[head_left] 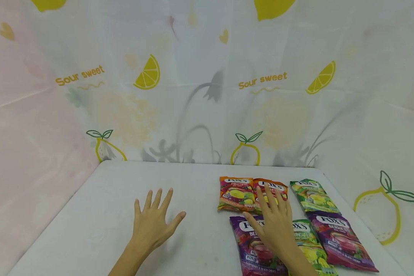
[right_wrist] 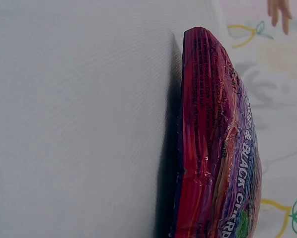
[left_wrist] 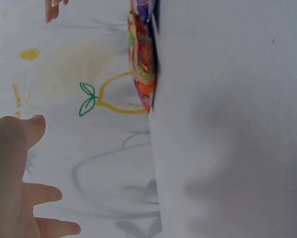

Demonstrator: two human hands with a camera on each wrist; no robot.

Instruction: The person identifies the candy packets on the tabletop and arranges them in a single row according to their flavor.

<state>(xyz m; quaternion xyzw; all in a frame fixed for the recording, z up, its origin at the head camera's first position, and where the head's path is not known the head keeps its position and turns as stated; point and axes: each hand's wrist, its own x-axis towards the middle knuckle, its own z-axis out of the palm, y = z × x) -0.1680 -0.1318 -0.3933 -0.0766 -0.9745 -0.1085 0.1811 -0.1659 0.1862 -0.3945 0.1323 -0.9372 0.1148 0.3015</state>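
My left hand (head_left: 151, 224) hovers over the left half of the white table with its fingers spread, holding nothing. Also spread, my right hand (head_left: 276, 226) is above the candy bags at the right and hides parts of some. Below it lie a purple Fox's berries bag (head_left: 243, 245) and a green bag (head_left: 310, 249). Behind these are an orange Fox's fruits bag (head_left: 234, 195) and a second orange bag (head_left: 281, 187), partly covered by fingers. Further right lie another green bag (head_left: 315, 195) and another purple berries bag (head_left: 343, 241). In the right wrist view a purple bag (right_wrist: 208, 139) shows edge-on.
The white table (head_left: 100, 207) reaches back to a hanging cloth (head_left: 200, 115) printed with lemons and "Sour sweet". More cloth stands at the left and right sides. The bags are all on the table's right half.
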